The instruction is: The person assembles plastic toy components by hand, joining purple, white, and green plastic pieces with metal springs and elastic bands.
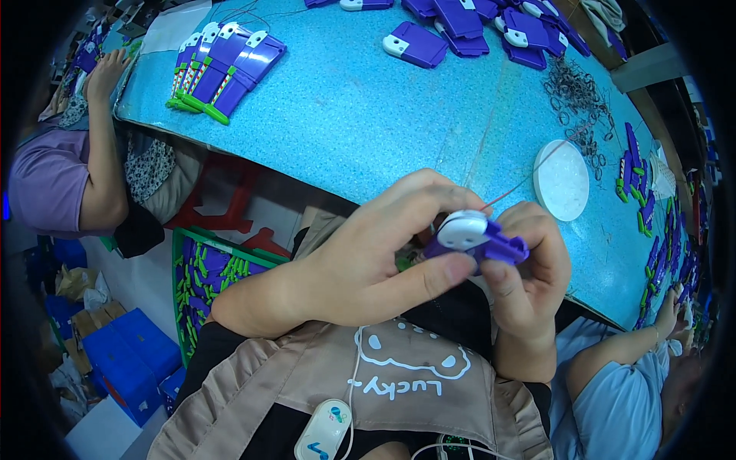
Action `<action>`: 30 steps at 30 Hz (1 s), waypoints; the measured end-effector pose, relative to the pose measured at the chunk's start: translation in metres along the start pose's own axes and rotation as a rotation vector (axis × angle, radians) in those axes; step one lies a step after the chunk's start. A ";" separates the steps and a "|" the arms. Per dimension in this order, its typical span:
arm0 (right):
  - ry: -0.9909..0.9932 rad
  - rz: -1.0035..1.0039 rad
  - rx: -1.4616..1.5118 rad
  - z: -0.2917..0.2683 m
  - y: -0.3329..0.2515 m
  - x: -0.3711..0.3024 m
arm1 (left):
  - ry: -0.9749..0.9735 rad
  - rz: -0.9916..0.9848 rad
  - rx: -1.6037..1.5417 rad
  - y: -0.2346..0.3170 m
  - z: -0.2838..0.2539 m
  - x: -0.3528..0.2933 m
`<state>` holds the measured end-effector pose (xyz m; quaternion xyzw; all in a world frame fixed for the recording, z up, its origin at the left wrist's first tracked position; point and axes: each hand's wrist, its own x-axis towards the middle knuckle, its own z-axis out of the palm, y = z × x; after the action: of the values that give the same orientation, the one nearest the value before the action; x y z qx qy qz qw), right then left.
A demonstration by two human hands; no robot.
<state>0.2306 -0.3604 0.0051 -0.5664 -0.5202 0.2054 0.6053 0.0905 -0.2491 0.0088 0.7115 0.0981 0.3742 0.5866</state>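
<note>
Both my hands hold a purple plastic piece with a white rounded end (465, 230) above my lap, near the table's edge. My left hand (376, 257) pinches the white end between thumb and fingers. My right hand (529, 268) grips the purple end, its thumb pressed near the side. A thin reddish wire or cord (506, 198) sticks up from the piece toward a white round dish (562, 180) on the table. A bit of green shows under my left fingers; what it belongs to is hidden.
On the blue table (330, 115) lie fanned purple-and-green assemblies (238, 69), loose purple pieces (460, 27) and a heap of dark rings (579, 96). A green crate (184, 284) of parts stands at left below. People sit at left (61, 180) and right (613, 391).
</note>
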 end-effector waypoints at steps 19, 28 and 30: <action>-0.128 0.036 -0.039 0.006 -0.011 0.012 | -0.046 -0.568 -0.865 0.005 -0.010 -0.005; 0.037 0.299 0.499 0.035 -0.015 0.019 | -0.084 -0.753 -1.254 -0.005 -0.012 0.000; -0.081 -0.029 0.592 0.031 0.002 0.024 | -0.039 -0.634 -1.316 -0.001 -0.026 0.015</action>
<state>0.2135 -0.3249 0.0067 -0.3491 -0.4695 0.3617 0.7259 0.0842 -0.2204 0.0150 0.1555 0.0437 0.1553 0.9746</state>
